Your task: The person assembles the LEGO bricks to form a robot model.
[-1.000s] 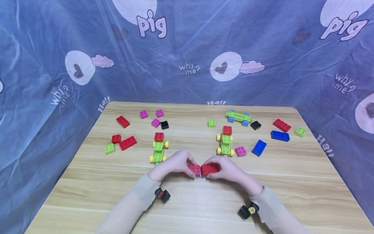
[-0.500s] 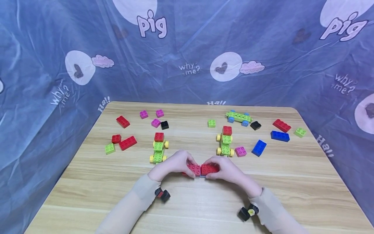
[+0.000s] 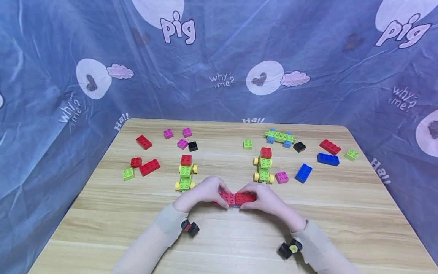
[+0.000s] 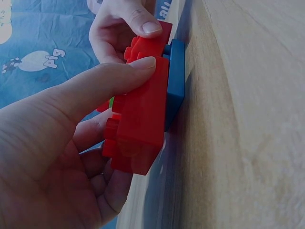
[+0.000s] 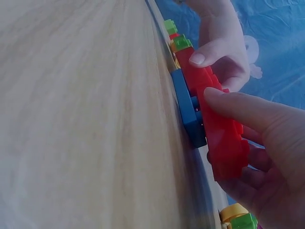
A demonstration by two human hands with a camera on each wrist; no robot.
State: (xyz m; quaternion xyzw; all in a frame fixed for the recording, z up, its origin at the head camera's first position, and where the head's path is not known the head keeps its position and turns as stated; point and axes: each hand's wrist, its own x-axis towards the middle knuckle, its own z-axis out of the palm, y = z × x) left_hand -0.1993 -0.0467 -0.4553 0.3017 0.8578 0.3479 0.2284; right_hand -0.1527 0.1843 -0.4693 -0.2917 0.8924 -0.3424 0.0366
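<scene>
My left hand (image 3: 213,189) grips a long red brick (image 4: 143,102) between thumb and fingers. A second long red brick (image 5: 221,133) is gripped by my right hand (image 3: 266,196). The two bricks stand end to end above a blue brick (image 5: 187,112) on the table. In the left wrist view, the left red brick sits against the blue one. Under the right red brick, blue studs show in a narrow gap, so it is not flush there. Fingers hide the outer ends of both bricks in the head view.
Beyond the hands stand two green cars with yellow wheels, the left car (image 3: 185,178) and the right car (image 3: 264,169), each bearing a red block. A green base with blue wheels (image 3: 280,137) lies farther back. Loose bricks, such as a blue brick (image 3: 303,173), lie on both sides.
The right red brick has shifted slightly, its near end lining up more closely with the left one. My right hand moved a little with it; the left hand stayed still.
</scene>
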